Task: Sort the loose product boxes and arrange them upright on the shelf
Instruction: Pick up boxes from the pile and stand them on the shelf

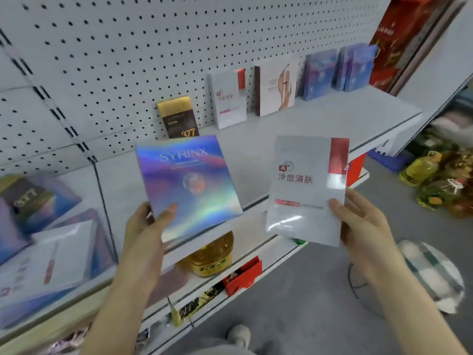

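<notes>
Two boxes being held up in front of the shelf, one per hand.

Left hand is gripping the holographic box at its lower left corner, thumb curling over the front. Right hand is pinching the white red-striped box by its right edge, thumb on the face. Both boxes are hanging in the air, tilted, clear of the shelf. Behind them a row of boxes is standing upright against the pegboard. A loose pile of boxes is lying far left. An oil bottle is sitting on the shelf below.
</notes>
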`<state>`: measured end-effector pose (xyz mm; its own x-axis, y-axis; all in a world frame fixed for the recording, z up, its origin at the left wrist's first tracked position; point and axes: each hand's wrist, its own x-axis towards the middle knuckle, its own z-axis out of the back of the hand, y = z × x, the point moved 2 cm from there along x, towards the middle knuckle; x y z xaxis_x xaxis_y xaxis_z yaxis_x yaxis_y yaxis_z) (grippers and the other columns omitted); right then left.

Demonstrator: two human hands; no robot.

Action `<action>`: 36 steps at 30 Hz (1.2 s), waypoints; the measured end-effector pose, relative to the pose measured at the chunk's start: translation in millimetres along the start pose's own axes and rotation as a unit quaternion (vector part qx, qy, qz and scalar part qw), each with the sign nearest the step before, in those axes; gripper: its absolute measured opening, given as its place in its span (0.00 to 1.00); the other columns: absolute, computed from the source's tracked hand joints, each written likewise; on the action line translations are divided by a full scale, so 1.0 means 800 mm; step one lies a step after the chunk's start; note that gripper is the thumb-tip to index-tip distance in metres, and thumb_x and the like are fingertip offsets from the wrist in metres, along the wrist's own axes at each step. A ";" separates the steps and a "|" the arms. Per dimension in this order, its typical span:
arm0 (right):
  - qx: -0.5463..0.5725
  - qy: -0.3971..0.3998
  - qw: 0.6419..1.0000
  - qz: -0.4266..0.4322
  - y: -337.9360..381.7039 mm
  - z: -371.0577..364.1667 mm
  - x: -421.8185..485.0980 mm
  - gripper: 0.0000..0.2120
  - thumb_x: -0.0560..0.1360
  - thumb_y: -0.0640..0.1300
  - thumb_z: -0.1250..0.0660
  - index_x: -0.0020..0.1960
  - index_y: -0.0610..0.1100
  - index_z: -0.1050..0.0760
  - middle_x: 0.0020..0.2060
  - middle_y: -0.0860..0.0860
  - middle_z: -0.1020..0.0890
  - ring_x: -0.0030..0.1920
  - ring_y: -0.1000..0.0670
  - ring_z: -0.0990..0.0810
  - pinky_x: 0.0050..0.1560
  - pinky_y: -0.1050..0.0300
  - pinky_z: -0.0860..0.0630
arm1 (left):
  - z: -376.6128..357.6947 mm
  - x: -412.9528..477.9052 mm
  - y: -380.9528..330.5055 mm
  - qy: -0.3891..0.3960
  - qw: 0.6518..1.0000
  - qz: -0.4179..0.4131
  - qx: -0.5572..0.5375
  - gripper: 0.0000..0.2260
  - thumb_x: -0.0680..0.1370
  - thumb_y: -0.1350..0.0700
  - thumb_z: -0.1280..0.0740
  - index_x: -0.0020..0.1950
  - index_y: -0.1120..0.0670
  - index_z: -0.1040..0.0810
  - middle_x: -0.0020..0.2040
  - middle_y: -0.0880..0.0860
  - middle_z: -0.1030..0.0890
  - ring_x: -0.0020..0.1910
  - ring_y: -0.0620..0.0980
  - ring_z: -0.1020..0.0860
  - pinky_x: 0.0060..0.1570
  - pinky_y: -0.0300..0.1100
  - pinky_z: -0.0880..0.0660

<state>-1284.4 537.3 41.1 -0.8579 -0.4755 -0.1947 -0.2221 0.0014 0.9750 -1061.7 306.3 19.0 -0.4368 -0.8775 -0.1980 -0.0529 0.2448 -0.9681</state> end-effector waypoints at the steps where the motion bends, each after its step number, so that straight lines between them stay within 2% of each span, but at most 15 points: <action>1: 0.001 0.010 1.000 -0.012 -0.001 0.002 0.022 0.14 0.78 0.39 0.36 0.62 0.48 0.24 0.51 0.49 0.15 0.49 0.47 0.15 0.47 0.52 0.18 | -0.009 0.005 0.001 -0.006 1.000 0.001 0.008 0.09 0.72 0.56 0.29 0.51 0.54 0.21 0.51 0.52 0.17 0.54 0.55 0.20 0.58 0.57 0.27; 3: -0.002 0.050 0.998 -0.038 -0.003 -0.001 0.069 0.13 0.78 0.39 0.37 0.62 0.47 0.24 0.52 0.48 0.15 0.50 0.46 0.16 0.44 0.54 0.19 | -0.026 0.013 0.003 -0.027 1.000 0.008 0.012 0.16 0.68 0.52 0.29 0.54 0.55 0.21 0.54 0.53 0.17 0.57 0.59 0.21 0.63 0.62 0.30; 5: -0.018 0.098 0.994 -0.047 -0.002 -0.012 0.120 0.13 0.78 0.38 0.36 0.61 0.46 0.24 0.50 0.48 0.15 0.49 0.46 0.15 0.40 0.59 0.20 | -0.045 0.021 0.005 -0.055 0.998 0.012 0.009 0.19 0.67 0.51 0.28 0.56 0.54 0.22 0.55 0.55 0.17 0.57 0.59 0.21 0.62 0.64 0.31; 8: -0.039 0.160 0.985 -0.046 0.002 -0.035 0.202 0.12 0.77 0.37 0.35 0.59 0.45 0.24 0.46 0.48 0.15 0.46 0.46 0.16 0.38 0.59 0.21 | -0.069 0.032 0.010 -0.130 0.991 0.014 -0.007 0.21 0.66 0.49 0.26 0.56 0.54 0.22 0.55 0.55 0.17 0.57 0.62 0.21 0.57 0.66 0.28; 10: -0.046 0.206 0.976 -0.050 0.003 -0.050 0.249 0.13 0.76 0.37 0.34 0.60 0.44 0.24 0.48 0.47 0.15 0.47 0.47 0.15 0.37 0.59 0.21 | -0.085 0.036 0.017 -0.182 0.982 0.021 -0.050 0.15 0.73 0.54 0.28 0.57 0.55 0.22 0.56 0.54 0.18 0.55 0.59 0.20 0.51 0.68 0.25; 11: -0.041 0.226 0.972 -0.053 0.005 -0.056 0.273 0.13 0.76 0.37 0.34 0.60 0.44 0.24 0.49 0.47 0.15 0.47 0.47 0.15 0.38 0.58 0.21 | -0.095 0.038 0.018 -0.209 0.975 0.010 -0.075 0.11 0.76 0.58 0.31 0.58 0.56 0.22 0.57 0.56 0.18 0.53 0.56 0.19 0.50 0.64 0.23; 13: -0.029 0.263 0.963 -0.060 0.011 -0.070 0.318 0.12 0.76 0.36 0.34 0.59 0.43 0.24 0.48 0.47 0.15 0.46 0.47 0.15 0.38 0.57 0.20 | -0.117 0.043 0.015 -0.257 0.959 -0.025 -0.112 0.09 0.77 0.63 0.36 0.57 0.59 0.22 0.57 0.59 0.19 0.48 0.51 0.17 0.47 0.47 0.19; 14: -0.026 0.276 0.959 -0.064 0.014 -0.078 0.339 0.12 0.76 0.36 0.34 0.59 0.43 0.24 0.48 0.46 0.15 0.45 0.47 0.15 0.38 0.57 0.20 | -0.128 0.047 0.014 -0.274 0.953 -0.033 -0.121 0.10 0.78 0.64 0.36 0.57 0.60 0.22 0.56 0.59 0.18 0.46 0.49 0.17 0.46 0.42 0.19; 16: -0.034 0.295 0.952 -0.068 0.017 -0.095 0.378 0.12 0.77 0.36 0.34 0.59 0.42 0.25 0.48 0.46 0.16 0.43 0.47 0.16 0.39 0.55 0.20 | -0.145 0.052 0.014 -0.298 0.946 -0.041 -0.120 0.11 0.78 0.63 0.36 0.59 0.62 0.23 0.55 0.59 0.18 0.46 0.49 0.17 0.45 0.40 0.20; 21: -0.047 0.330 0.941 -0.055 0.010 -0.152 0.442 0.12 0.77 0.35 0.34 0.59 0.42 0.25 0.46 0.47 0.16 0.44 0.48 0.16 0.45 0.54 0.18 | -0.173 0.052 0.019 -0.343 0.930 -0.061 -0.120 0.11 0.77 0.62 0.36 0.59 0.61 0.23 0.54 0.57 0.18 0.50 0.51 0.19 0.48 0.43 0.21; 23: -0.061 0.343 0.937 -0.018 0.006 -0.179 0.460 0.13 0.77 0.35 0.34 0.60 0.41 0.26 0.50 0.46 0.18 0.48 0.48 0.17 0.46 0.55 0.19 | -0.180 0.049 0.024 -0.357 0.924 -0.061 -0.120 0.12 0.77 0.62 0.36 0.60 0.61 0.23 0.54 0.58 0.17 0.51 0.53 0.19 0.51 0.46 0.21; 26: -0.096 0.334 0.936 0.054 -0.002 -0.215 0.479 0.12 0.77 0.35 0.35 0.60 0.42 0.27 0.53 0.46 0.21 0.52 0.48 0.21 0.54 0.56 0.23 | -0.187 0.045 0.028 -0.368 0.920 -0.064 -0.122 0.11 0.77 0.62 0.35 0.59 0.61 0.23 0.54 0.57 0.17 0.49 0.51 0.18 0.49 0.42 0.20; 28: -0.121 0.317 0.936 0.096 -0.007 -0.227 0.488 0.14 0.77 0.35 0.35 0.62 0.40 0.28 0.52 0.48 0.21 0.50 0.52 0.22 0.53 0.62 0.25 | -0.190 0.042 0.028 -0.374 0.916 -0.073 -0.124 0.11 0.77 0.63 0.36 0.59 0.61 0.23 0.53 0.57 0.17 0.50 0.52 0.18 0.49 0.42 0.21; 31: -0.211 0.304 0.915 0.158 -0.017 -0.227 0.504 0.15 0.76 0.38 0.32 0.61 0.39 0.27 0.49 0.52 0.21 0.44 0.58 0.24 0.49 0.60 0.24 | -0.190 0.042 0.027 -0.394 0.905 -0.085 -0.134 0.11 0.77 0.63 0.36 0.59 0.61 0.23 0.51 0.56 0.16 0.49 0.50 0.18 0.47 0.40 0.21; 36: -0.262 0.280 0.904 0.191 -0.016 -0.232 0.518 0.13 0.73 0.41 0.28 0.57 0.42 0.24 0.46 0.53 0.20 0.41 0.54 0.23 0.45 0.59 0.24 | -0.179 0.068 0.030 -0.405 0.902 -0.078 -0.131 0.09 0.78 0.62 0.36 0.57 0.60 0.23 0.51 0.55 0.18 0.45 0.47 0.18 0.44 0.36 0.21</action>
<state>-1551.0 176.9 -32.4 -0.4240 -0.8992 0.1077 0.4166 -0.0880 0.9048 -1215.2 323.8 6.8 0.3870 -0.8973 -0.2126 -0.3143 0.0884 -0.9452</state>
